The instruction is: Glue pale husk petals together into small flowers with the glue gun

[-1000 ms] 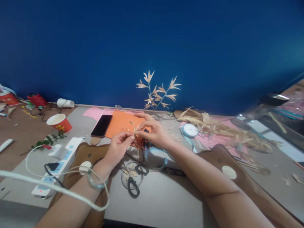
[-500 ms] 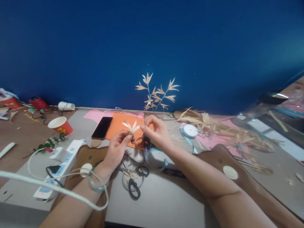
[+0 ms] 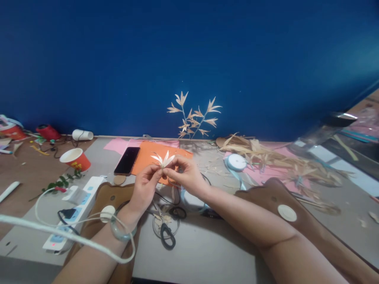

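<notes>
A small pale flower with pointed petals, seemingly of dried husk (image 3: pixel 164 160), is pinched at its base between both hands. My left hand (image 3: pixel 145 185) closes thumb and fingers on it from the left. From the right, my right hand (image 3: pixel 187 175) pinches the same base, thumb against forefinger. The petals fan upward; the fingers hide the bottom of the flower. Under the hands lies an orange sheet (image 3: pixel 148 152). Nearer me, black-handled scissors (image 3: pixel 168 236) rest on the grey table among husk scraps.
Branches of similar flowers (image 3: pixel 192 118) stand against the blue wall. Dried husks (image 3: pixel 266 157) and a ribbon spool (image 3: pixel 237 162) lie right. Left are a phone (image 3: pixel 127 160), a paper cup (image 3: pixel 76 159) and a power strip (image 3: pixel 75 213). A white cable (image 3: pixel 74 236) crosses my left forearm.
My right hand has moved down and left from beside the petals to the flower's base, its fingers meeting the left hand's. The left hand has stayed nearly in place.
</notes>
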`<move>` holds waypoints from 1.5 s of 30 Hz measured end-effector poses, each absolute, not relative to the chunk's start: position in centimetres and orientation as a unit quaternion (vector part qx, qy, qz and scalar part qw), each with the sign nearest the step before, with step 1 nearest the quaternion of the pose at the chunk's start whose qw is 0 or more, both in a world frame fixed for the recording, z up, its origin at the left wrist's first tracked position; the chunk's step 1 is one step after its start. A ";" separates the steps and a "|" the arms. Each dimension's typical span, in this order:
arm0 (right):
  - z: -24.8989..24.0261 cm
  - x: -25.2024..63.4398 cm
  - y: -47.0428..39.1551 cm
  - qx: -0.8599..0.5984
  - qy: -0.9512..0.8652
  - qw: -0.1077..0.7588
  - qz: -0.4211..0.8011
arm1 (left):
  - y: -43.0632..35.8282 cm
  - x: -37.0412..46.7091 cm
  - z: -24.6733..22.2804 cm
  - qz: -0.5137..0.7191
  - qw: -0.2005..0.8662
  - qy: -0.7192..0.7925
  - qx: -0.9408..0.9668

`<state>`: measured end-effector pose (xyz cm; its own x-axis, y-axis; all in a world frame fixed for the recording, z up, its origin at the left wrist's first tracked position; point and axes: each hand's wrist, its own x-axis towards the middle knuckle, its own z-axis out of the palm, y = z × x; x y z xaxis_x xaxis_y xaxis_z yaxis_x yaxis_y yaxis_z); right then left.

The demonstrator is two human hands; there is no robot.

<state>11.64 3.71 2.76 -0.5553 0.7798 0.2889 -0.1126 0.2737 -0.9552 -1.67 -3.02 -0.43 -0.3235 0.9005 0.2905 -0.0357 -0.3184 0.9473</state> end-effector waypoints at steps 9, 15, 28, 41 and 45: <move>3.0 11.8 3.4 -0.227 -0.672 0.403 0.579 | -3.2 -1.6 -0.2 0.661 0.341 0.466 0.479; 3.0 11.9 3.4 -0.223 -0.660 0.389 0.603 | -3.4 -1.6 -0.2 0.660 0.339 0.473 0.475; 3.4 12.0 2.7 -0.223 -0.637 0.395 0.623 | -3.6 -1.8 -0.5 0.678 0.300 0.478 0.471; 2.9 11.8 3.1 -0.233 -0.633 0.403 0.618 | -3.6 -2.0 -0.3 0.657 0.272 0.485 0.509; 3.2 12.1 3.3 -0.251 -0.632 0.377 0.630 | -3.6 -1.9 0.2 0.642 0.288 0.493 0.512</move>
